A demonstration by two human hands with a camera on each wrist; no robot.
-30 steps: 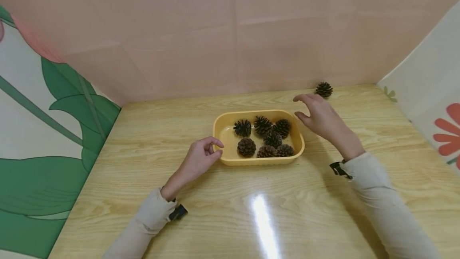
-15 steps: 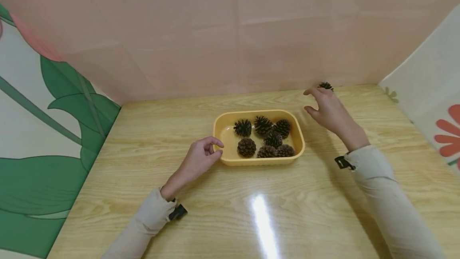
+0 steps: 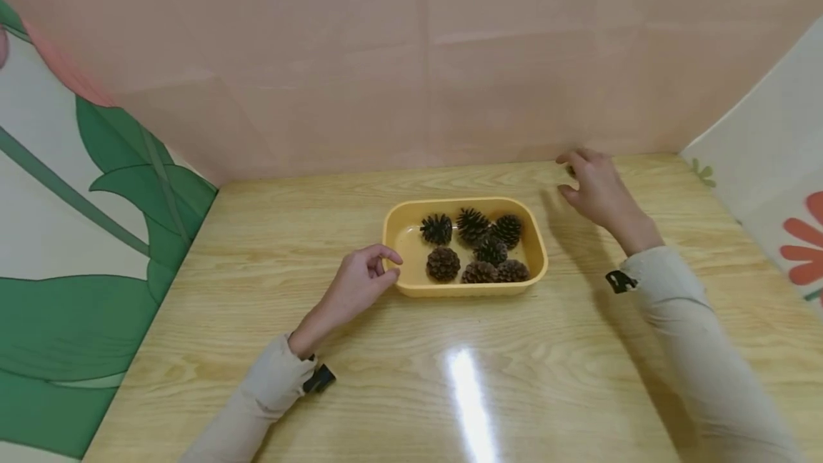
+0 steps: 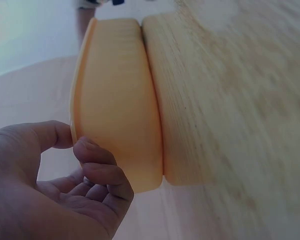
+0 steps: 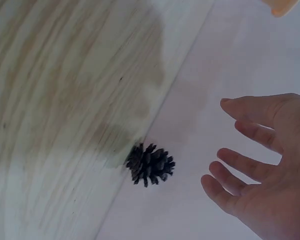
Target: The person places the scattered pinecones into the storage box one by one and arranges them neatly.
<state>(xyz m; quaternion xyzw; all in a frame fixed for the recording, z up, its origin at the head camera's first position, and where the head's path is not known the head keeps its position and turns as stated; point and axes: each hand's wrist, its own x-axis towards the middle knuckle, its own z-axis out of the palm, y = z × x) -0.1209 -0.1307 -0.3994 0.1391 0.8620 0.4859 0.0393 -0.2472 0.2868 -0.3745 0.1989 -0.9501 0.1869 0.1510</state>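
Observation:
My left hand (image 3: 355,283) pinches the left rim of a yellow plastic basin (image 3: 466,290); the left wrist view shows thumb and fingers on either side of that rim. Several brown pine cones (image 3: 443,264) lie inside the basin, mostly toward its right. At the back of the table, my right hand (image 3: 599,190) hovers over a lone pine cone (image 5: 150,164), its fingers spread and loosely bent, holding nothing. From the head, that hand covers nearly all of the cone. In the right wrist view a gap separates the fingertips from the cone.
The wood-grain table (image 3: 308,406) ends at a pinkish cloth wall (image 3: 321,91) close behind the lone cone. Printed panels with a green plant (image 3: 128,177) and a red flower (image 3: 806,238) stand left and right.
My right hand has moved right and slightly back, away from the basin and over the lone pine cone, hiding it from the head. My left hand keeps its grip on the rim.

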